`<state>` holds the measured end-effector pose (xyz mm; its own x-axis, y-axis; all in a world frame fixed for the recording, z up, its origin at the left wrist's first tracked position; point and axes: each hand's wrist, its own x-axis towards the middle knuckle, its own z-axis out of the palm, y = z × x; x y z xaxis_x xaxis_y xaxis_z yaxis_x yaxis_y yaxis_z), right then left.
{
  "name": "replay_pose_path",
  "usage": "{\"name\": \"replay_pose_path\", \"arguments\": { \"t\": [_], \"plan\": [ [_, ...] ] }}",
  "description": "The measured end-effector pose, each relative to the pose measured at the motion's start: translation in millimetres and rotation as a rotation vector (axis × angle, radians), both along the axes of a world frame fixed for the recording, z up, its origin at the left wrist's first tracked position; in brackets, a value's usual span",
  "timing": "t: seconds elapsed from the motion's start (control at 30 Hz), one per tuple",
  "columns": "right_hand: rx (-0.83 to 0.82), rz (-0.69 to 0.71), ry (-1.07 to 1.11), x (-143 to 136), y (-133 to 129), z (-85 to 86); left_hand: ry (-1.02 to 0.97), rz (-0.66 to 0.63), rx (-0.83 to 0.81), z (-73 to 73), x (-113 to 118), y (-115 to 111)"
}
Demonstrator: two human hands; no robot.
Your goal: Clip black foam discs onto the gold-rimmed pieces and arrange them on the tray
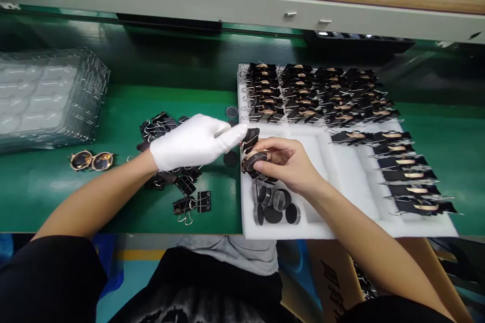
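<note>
My left hand (197,142), in a white glove, has its fingers closed at a black binder clip (250,136) over the left side of the white foam tray (333,229). In my bare right hand (291,164), thumb and fingers pinch a round black disc (254,160) with a gold-coloured edge beside it, just below that clip. The clip seems to touch the round piece, but my fingers hide part of the contact. Several loose black discs (280,200) lie in the tray's near left compartment, under my right hand.
Loose binder clips (161,123) are heaped left of the tray, partly behind my left hand. Round-lensed sunglasses (91,160) lie further left, before stacked clear plastic trays (49,101). Clipped pieces (299,93) fill rows in the foam tray. An open cardboard box (333,277) stands below.
</note>
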<state>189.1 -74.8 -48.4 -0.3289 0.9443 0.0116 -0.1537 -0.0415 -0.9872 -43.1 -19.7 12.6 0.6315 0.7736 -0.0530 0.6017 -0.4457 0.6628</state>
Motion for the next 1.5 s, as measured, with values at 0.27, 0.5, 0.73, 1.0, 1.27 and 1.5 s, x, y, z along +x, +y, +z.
{"name": "replay_pose_path", "arguments": {
  "t": [0.27,0.5,0.73,1.0,1.27,1.5],
  "plan": [
    [-0.006,-0.019,0.042,-0.6,2.8,1.2,0.109,0.085,0.159,-6.1,7.8,-9.6],
    [0.015,-0.028,0.030,-2.7,3.6,-2.7,0.254,0.150,0.519,-20.6,10.8,-12.0],
    [0.115,-0.091,-0.109,14.5,10.3,10.7,0.126,0.065,0.415,-5.5,-2.8,0.5],
    [0.250,0.051,-0.381,41.6,19.6,26.7,0.057,-0.162,0.307,-9.4,-0.2,-5.6],
    [0.356,0.079,-0.401,46.2,21.0,26.9,-0.064,-0.245,0.502,-14.7,4.0,-13.6],
    [0.383,0.090,-0.405,43.3,19.4,24.4,-0.042,-0.254,0.523,-22.2,6.7,-14.0]
  ]
}}
